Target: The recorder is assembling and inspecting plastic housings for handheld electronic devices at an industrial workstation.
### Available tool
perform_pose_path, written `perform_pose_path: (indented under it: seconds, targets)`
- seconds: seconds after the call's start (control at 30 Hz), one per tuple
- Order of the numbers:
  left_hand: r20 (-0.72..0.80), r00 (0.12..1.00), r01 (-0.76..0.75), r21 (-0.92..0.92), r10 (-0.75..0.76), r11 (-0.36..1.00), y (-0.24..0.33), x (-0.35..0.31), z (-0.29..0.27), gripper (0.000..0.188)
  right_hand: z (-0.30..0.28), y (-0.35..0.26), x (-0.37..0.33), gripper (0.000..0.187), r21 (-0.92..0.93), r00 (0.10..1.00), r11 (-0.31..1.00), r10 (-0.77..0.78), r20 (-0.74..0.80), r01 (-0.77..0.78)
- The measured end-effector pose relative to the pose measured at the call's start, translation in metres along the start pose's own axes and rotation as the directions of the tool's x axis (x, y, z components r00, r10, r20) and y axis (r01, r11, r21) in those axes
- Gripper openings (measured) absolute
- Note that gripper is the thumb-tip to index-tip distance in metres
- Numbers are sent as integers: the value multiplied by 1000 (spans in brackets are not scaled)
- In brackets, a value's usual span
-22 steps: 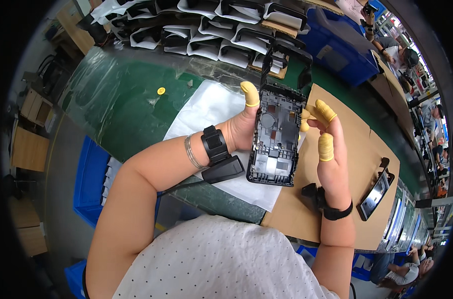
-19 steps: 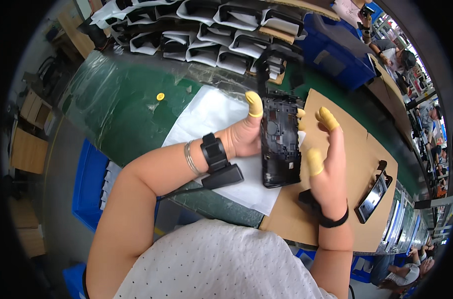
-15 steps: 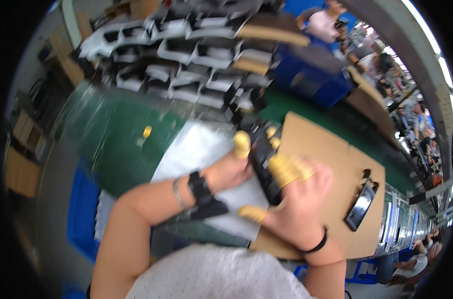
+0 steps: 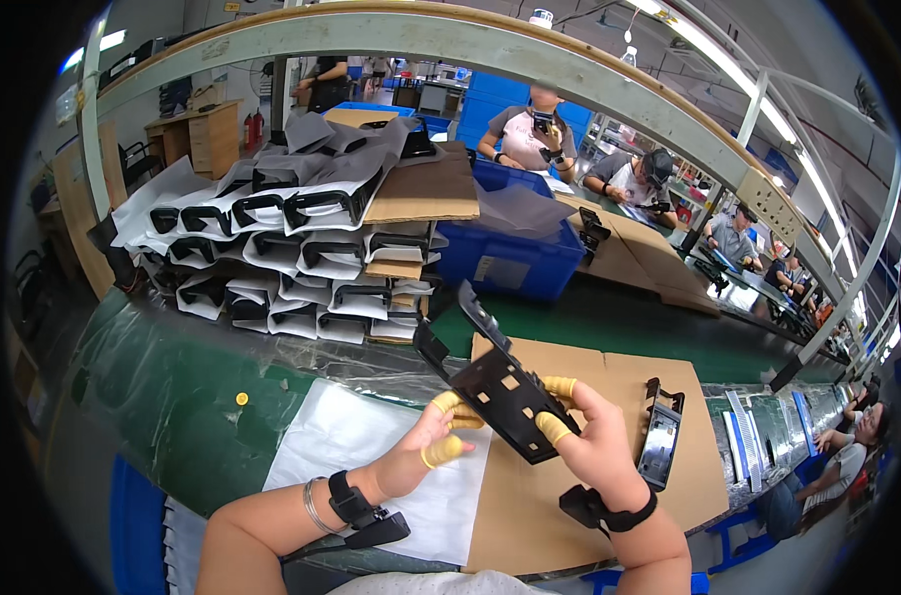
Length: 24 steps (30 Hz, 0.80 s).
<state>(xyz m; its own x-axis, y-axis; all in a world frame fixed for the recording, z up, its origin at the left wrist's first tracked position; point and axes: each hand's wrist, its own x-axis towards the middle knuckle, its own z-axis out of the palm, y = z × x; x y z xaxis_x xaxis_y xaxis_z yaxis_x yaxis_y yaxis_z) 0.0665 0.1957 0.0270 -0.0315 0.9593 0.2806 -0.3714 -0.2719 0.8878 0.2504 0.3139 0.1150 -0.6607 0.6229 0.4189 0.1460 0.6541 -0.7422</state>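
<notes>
A black plastic housing (image 4: 505,402) with square cutouts and raised ends is held tilted above the bench. My right hand (image 4: 599,446) is closed on its right side, the thumb on the face and fingers at the far edge. My left hand (image 4: 416,458) is at the housing's left edge, fingertips at or behind it; the thumb stands apart from the part, so the hand is open. Yellow finger cots cover several fingertips. Below are a white sheet (image 4: 317,436) and a cardboard sheet (image 4: 589,372). Another black housing (image 4: 661,436) lies on the cardboard, right of my right hand.
Wrapped black housings (image 4: 302,258) are stacked at the back left, with cardboard (image 4: 421,193) between layers. A blue bin (image 4: 510,260) stands behind the work area. A yellow finger cot (image 4: 241,400) lies on the green bench (image 4: 163,397). Several people sit along the line at right.
My view has lifted, showing more of the room. The housing is now raised and tilted in my right hand, its cutout face visible. My left thumb stands off it.
</notes>
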Motion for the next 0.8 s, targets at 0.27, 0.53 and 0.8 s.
perform_pose_path:
  seconds: [0.27, 0.53, 0.8]
  targets:
    - [-236, 972, 18, 103, 7, 995, -11, -8, 7, 27, 2, 29, -34, 27, 278, 918, 881, 327, 224, -382]
    - [-415, 909, 39, 194, 46, 980, -16, -9, 12, 16, 36, -15, -46, 90, -679, 987, 723, -160, 19, 130]
    - [-239, 969, 103, 181, -58, 978, -15, -7, 22, 42, -9, 4, -48, 89, -690, 974, 715, -53, -219, -116]
